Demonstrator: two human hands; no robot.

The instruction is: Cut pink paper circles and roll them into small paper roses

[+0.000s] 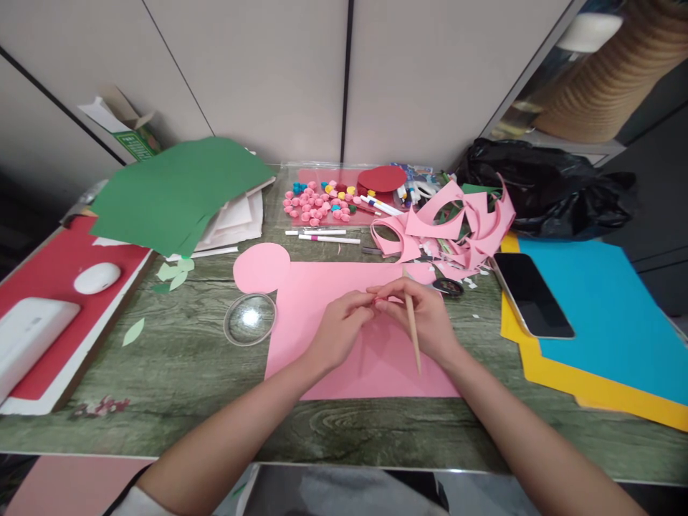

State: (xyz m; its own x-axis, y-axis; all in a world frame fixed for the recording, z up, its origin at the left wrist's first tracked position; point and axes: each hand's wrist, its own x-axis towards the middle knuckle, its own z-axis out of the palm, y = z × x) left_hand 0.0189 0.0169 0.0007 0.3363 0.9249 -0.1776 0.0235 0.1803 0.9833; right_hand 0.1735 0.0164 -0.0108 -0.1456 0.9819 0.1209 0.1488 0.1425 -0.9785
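Note:
Above a pink paper sheet (317, 380), my left hand (341, 326) and my right hand (427, 319) meet at their fingertips. Together they pinch a small pink piece (378, 302), mostly covered by the fingers; it looks like rolled paper. A pointed wooden stick (413, 330) is also gripped by my right hand, slanting down across the palm side. Left of the sheet lie a pink paper circle (261, 268) and a round, clear-centred ring (228, 324), perhaps a tape roll. Black-handled scissors (448, 287) lie partly covered at the sheet's upper right.
Behind are a clear tray (284, 218) of small pink rolls (312, 204), white pens (330, 239) and pink scraps (446, 222). Green sheets (172, 186) lie left. A phone (532, 295) rests on blue paper (613, 315). A black bag (542, 190) stands back right.

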